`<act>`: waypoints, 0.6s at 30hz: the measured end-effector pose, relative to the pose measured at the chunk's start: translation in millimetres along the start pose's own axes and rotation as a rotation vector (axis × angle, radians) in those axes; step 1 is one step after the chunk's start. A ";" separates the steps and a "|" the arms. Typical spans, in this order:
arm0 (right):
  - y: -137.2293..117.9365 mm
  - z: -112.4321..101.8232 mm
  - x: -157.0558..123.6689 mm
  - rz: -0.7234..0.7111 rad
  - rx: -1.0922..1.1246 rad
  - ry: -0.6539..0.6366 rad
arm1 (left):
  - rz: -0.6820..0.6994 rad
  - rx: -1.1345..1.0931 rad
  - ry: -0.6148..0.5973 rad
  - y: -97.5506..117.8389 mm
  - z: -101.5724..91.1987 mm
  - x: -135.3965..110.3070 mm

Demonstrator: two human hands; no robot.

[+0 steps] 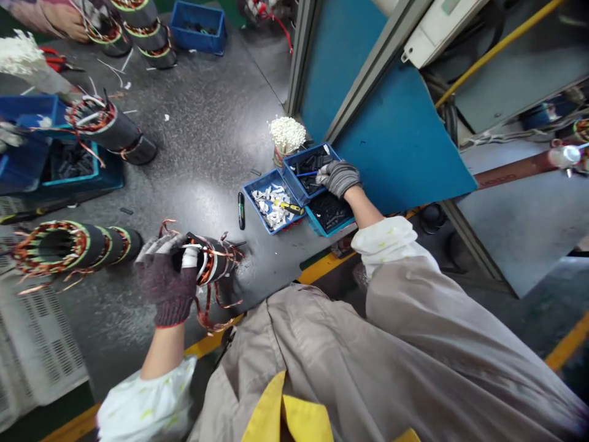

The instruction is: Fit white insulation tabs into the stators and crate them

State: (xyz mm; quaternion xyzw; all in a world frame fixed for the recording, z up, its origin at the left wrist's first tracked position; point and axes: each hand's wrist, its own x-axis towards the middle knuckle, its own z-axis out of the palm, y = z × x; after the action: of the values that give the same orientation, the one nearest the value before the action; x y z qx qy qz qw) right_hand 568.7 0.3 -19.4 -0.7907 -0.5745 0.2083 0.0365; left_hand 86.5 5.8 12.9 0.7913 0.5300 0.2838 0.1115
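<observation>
My left hand (166, 279), in a dark maroon glove with pale fingertips, is closed on the near end of a motor stator (219, 259) lying on its side. Copper leads (211, 313) hang from the stator toward the bench edge. My right hand (339, 178), in a grey glove, reaches over a blue bin (291, 164) of short black pieces. Its fingers are curled together at the bin's edge; whatever they hold is hidden. Below that hand sits a teal bin (329, 232) of black pieces. Beside it, a blue bin (267, 228) contains white scraps and a yellow cutter (291, 208).
More stators (69, 245) lie to the left, one (113, 132) farther back. A black marker (241, 210) lies on the grey bench (207, 116). White-tipped sticks (287, 135) stand behind the bins. A blue panel (391, 135) rises at right. Another person's hand (69, 23) is at upper left.
</observation>
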 end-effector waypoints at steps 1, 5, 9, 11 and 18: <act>8.7 -1.8 7.2 0.022 -0.065 -0.073 | 0.001 0.001 -0.001 -1.0 0.8 0.0; -0.8 -0.3 25.8 0.068 -0.146 -0.141 | 0.020 0.021 -0.008 -2.2 -1.1 0.8; -16.5 -7.1 7.0 0.039 0.019 0.041 | -0.007 0.019 0.000 1.4 -1.6 -0.9; -26.4 -2.3 -14.4 -0.024 0.098 0.089 | -0.032 0.013 -0.016 1.2 -0.2 -2.3; -136.1 100.1 -74.8 -0.336 0.721 -0.011 | -0.080 0.041 -0.035 -5.0 4.5 -8.8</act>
State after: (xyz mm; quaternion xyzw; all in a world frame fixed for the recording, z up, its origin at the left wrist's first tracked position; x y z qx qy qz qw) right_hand 391.0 -41.1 -48.6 -0.6212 -0.5861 0.3919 0.3422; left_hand 82.7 0.5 4.0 0.7764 0.5649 0.2543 0.1159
